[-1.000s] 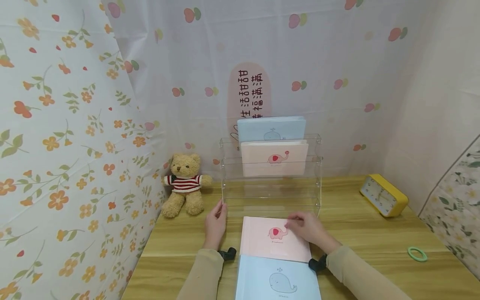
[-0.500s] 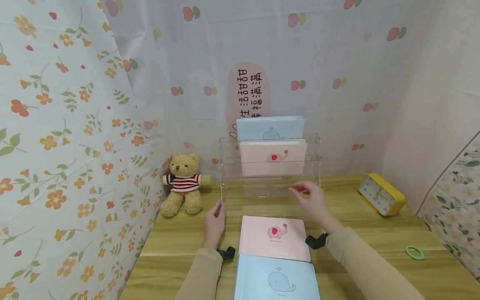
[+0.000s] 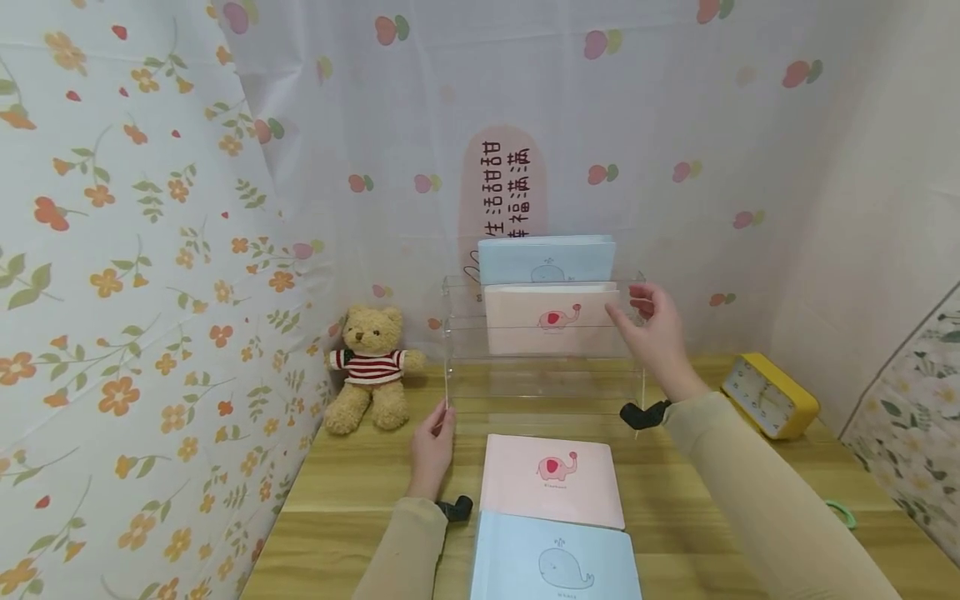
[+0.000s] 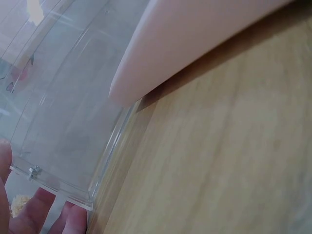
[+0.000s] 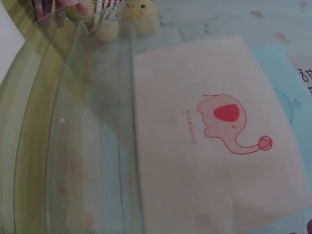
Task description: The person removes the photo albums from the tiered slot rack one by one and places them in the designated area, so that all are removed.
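Note:
A clear acrylic rack (image 3: 543,387) stands at the back of the table. My left hand (image 3: 432,446) grips its left side panel by the lower front corner; in the left wrist view, fingers (image 4: 36,209) show along the panel's edge. Upright in the rack leans a pink book (image 3: 525,329) with an elephant on its cover, and behind it a blue book (image 3: 510,260) with a whale. At the pink book's right upper edge is my right hand (image 3: 660,337), its thumb and fingers apart. Its fingers are almost wholly out of the right wrist view, which shows the elephant cover (image 5: 170,146).
Before the rack lie another pink elephant book (image 3: 510,475) and a blue whale book (image 3: 517,550). A teddy bear (image 3: 372,371) sits left. On the right are a yellow clock (image 3: 780,392) and a green ring (image 3: 843,512), partly behind the right sleeve.
My right hand has left the lying pink book and risen up and rightward to the right edge of the pink book in the rack. The left hand stays at the rack's corner.

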The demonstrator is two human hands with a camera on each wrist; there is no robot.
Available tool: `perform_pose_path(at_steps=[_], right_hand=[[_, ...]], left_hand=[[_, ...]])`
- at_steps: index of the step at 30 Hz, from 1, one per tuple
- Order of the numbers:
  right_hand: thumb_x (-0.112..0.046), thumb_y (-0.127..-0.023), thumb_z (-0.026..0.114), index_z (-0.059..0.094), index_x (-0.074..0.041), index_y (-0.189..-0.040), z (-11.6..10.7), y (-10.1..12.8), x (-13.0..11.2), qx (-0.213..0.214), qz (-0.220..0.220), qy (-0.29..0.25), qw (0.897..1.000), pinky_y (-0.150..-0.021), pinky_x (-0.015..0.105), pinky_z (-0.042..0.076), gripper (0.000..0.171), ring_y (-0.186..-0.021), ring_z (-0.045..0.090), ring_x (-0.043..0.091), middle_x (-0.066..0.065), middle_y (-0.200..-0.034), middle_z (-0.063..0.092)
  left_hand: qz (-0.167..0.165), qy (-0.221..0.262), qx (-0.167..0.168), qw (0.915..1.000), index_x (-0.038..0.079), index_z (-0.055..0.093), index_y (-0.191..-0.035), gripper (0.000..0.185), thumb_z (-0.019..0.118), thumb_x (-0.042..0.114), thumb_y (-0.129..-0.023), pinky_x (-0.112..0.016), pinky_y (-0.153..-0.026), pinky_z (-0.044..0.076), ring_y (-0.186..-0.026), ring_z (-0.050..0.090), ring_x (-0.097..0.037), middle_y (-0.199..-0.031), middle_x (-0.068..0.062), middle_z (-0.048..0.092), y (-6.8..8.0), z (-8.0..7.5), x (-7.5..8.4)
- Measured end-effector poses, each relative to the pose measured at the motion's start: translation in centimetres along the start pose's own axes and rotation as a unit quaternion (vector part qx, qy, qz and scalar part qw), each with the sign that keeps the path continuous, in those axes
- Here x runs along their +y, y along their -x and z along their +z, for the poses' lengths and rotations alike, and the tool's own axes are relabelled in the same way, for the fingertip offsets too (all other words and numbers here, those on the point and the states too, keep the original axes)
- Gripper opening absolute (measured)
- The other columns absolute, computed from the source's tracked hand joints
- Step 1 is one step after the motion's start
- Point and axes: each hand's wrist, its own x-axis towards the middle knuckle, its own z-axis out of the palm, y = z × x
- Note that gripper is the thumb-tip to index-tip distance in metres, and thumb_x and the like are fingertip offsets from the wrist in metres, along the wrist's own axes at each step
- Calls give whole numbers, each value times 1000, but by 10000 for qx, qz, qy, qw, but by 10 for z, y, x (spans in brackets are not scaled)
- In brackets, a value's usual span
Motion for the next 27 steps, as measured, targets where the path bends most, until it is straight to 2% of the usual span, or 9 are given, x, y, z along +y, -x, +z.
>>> perform_pose_path(at_steps=[6,11,17,23,27], right_hand=[[-57,-93,68,42,-6,-148,-1,-16,-4,-284,393,109,9988,-114,58,42,80,-135,51,41,20,-148,49],[-61,-92,67,37,-10,-153,2,-23,-1,-576,733,78,9956,-110,60,45,85,-136,49,42,20,-151,46],[-58,-90,71,37,-10,-153,9,-30,-1,-618,834,-12,9946,-108,58,48,86,-133,51,42,20,-149,47],[-57,-87,75,43,-11,-148,17,-34,-6,-482,875,-69,9950,-100,50,50,83,-123,50,36,18,-145,49],[-55,-86,77,49,-12,-143,20,-37,-6,-486,803,-36,9956,-104,51,48,77,-125,49,35,16,-144,51]], left_hand=[[9,-13,38,10000,28,68,-135,39,66,44,-99,-31,-78,58,-101,73,-23,-126,-6,75,0,1,-2],[18,-28,47,10000,28,70,-133,37,67,41,-99,-32,-78,57,-99,73,-23,-123,-6,76,1,0,1],[31,-13,45,10000,27,70,-133,37,67,40,-99,-31,-77,57,-99,73,-23,-123,-7,76,0,0,2],[28,-45,52,10000,26,69,-134,38,67,40,-99,-31,-77,57,-98,74,-23,-121,-8,77,-1,0,1],[13,-99,59,9999,29,70,-133,35,67,39,-99,-31,-79,58,-100,74,-22,-125,-5,75,0,0,1]])
